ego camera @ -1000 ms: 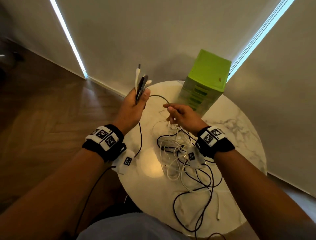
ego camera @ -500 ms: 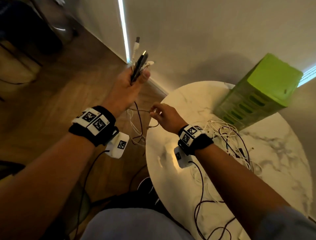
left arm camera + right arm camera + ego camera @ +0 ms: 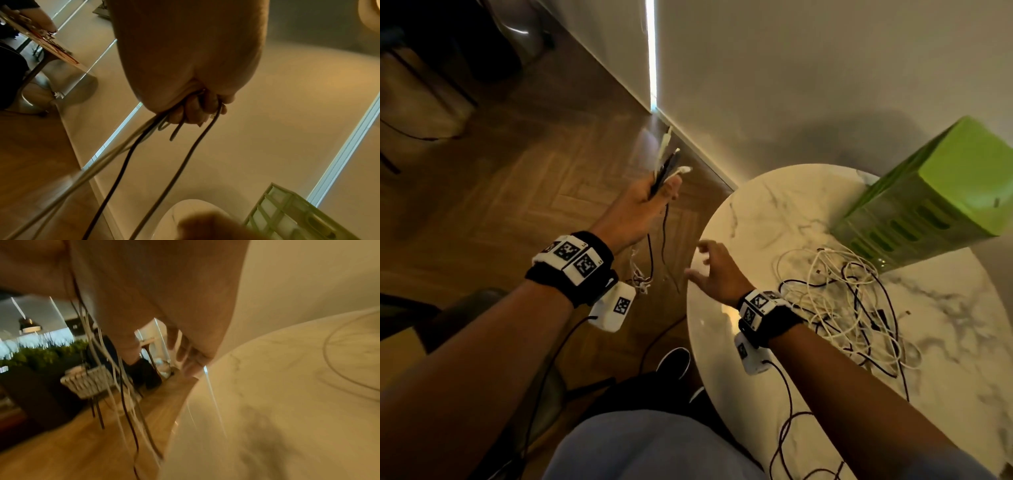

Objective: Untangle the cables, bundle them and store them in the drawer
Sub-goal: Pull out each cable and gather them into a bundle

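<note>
My left hand is raised over the wooden floor, left of the round marble table. It grips the ends of several black and white cables, whose plugs stick up above the thumb. Their lengths hang down from the fist, which the left wrist view shows closed round the cables. My right hand hovers at the table's left edge with fingers spread, holding nothing. More tangled cables lie on the table in front of the green drawer unit, whose drawers are all closed.
A dark chair stands at the lower left and a black shoe rests on the floor beside the table. The wall runs close behind the table. Dark furniture stands at the far left.
My right hand has let go of the strand it pinched and spread its fingers. My left hand has carried the cable ends away from the table to the left, and the view turned left.
</note>
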Action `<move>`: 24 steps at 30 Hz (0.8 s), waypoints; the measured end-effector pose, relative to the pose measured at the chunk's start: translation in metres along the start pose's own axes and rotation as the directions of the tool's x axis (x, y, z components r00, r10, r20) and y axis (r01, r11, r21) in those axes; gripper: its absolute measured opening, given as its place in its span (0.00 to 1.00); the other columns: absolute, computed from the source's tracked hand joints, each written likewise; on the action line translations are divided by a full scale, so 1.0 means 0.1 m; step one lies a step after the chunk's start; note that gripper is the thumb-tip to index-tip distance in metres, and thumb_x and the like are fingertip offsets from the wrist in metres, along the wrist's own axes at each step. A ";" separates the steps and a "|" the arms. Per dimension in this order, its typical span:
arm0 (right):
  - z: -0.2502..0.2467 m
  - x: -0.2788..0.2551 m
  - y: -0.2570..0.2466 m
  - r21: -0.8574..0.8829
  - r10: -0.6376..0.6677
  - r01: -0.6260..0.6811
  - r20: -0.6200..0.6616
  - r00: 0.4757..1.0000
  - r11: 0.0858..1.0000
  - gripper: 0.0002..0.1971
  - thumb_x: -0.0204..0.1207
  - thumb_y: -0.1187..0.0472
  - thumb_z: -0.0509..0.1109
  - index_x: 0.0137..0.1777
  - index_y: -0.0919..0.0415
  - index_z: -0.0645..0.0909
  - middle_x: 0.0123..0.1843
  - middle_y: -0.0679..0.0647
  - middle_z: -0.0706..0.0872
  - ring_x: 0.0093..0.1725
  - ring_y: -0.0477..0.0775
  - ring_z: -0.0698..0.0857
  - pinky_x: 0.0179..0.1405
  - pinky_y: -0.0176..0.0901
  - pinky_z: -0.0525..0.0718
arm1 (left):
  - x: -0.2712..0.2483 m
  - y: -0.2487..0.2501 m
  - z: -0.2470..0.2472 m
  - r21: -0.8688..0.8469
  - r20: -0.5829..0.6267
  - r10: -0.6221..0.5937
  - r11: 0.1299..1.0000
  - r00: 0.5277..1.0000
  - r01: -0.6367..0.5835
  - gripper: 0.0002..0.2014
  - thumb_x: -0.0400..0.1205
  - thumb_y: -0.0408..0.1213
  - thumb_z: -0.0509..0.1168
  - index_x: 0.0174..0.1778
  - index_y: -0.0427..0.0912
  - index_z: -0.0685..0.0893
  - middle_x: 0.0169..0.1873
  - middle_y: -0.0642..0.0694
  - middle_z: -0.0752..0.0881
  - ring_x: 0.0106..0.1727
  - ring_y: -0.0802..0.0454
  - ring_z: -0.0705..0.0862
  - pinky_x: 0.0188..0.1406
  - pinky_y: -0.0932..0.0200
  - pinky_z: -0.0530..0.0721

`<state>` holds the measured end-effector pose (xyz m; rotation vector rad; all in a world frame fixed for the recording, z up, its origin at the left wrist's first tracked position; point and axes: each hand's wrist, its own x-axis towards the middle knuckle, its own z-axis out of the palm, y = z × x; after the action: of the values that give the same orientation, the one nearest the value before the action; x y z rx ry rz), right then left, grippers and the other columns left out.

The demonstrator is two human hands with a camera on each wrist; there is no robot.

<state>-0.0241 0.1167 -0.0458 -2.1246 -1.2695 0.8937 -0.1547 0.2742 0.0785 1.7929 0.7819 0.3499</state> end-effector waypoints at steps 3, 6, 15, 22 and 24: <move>-0.31 0.03 -0.51 0.265 -0.094 0.113 -0.084 0.992 0.958 0.29 0.79 0.48 0.75 0.76 0.55 0.71 0.65 0.50 0.81 0.56 0.47 0.84 0.48 0.35 0.83 | 0.00 -0.02 0.05 0.031 0.069 0.016 0.999 0.998 -0.018 0.14 0.90 0.52 0.58 0.52 0.47 0.83 0.31 0.55 0.75 0.26 0.69 0.74 0.27 0.76 0.72; -0.44 0.04 -0.87 0.333 -0.192 0.202 -0.064 0.979 0.921 0.14 0.86 0.56 0.68 0.68 0.58 0.75 0.54 0.53 0.87 0.46 0.45 0.89 0.45 0.32 0.87 | -0.02 -0.01 0.08 -0.052 0.139 0.034 0.998 0.990 -0.027 0.11 0.91 0.48 0.58 0.52 0.48 0.83 0.34 0.53 0.86 0.35 0.65 0.86 0.35 0.70 0.82; -0.29 0.10 -0.54 0.628 0.235 -0.169 -0.022 0.972 0.759 0.07 0.90 0.65 0.61 0.50 0.67 0.75 0.43 0.67 0.90 0.40 0.65 0.91 0.48 0.63 0.93 | 0.06 -0.01 -0.12 -0.097 -0.029 0.054 0.994 0.998 -0.057 0.18 0.93 0.52 0.51 0.52 0.47 0.82 0.31 0.53 0.75 0.28 0.59 0.71 0.30 0.63 0.73; -0.25 -0.05 -0.34 -0.023 0.105 -0.103 0.072 0.992 0.994 0.49 0.74 0.48 0.81 0.88 0.58 0.56 0.86 0.59 0.64 0.84 0.58 0.66 0.81 0.49 0.66 | 0.08 0.05 -0.11 -0.363 0.047 -0.008 0.931 0.999 0.025 0.17 0.94 0.48 0.49 0.42 0.48 0.75 0.27 0.55 0.69 0.26 0.59 0.65 0.28 0.63 0.66; -0.35 -0.04 -0.57 0.193 -0.057 0.067 -0.055 0.997 0.979 0.45 0.76 0.48 0.79 0.87 0.56 0.59 0.84 0.56 0.68 0.79 0.52 0.72 0.76 0.47 0.74 | 0.06 0.04 -0.05 -0.400 0.127 -0.016 0.914 0.992 0.066 0.18 0.94 0.49 0.49 0.42 0.47 0.74 0.29 0.53 0.72 0.27 0.57 0.66 0.29 0.63 0.68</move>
<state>-0.0318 0.1352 0.0186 -1.9326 -1.1664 0.8954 -0.1521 0.2810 0.0828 1.3919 0.6084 0.3426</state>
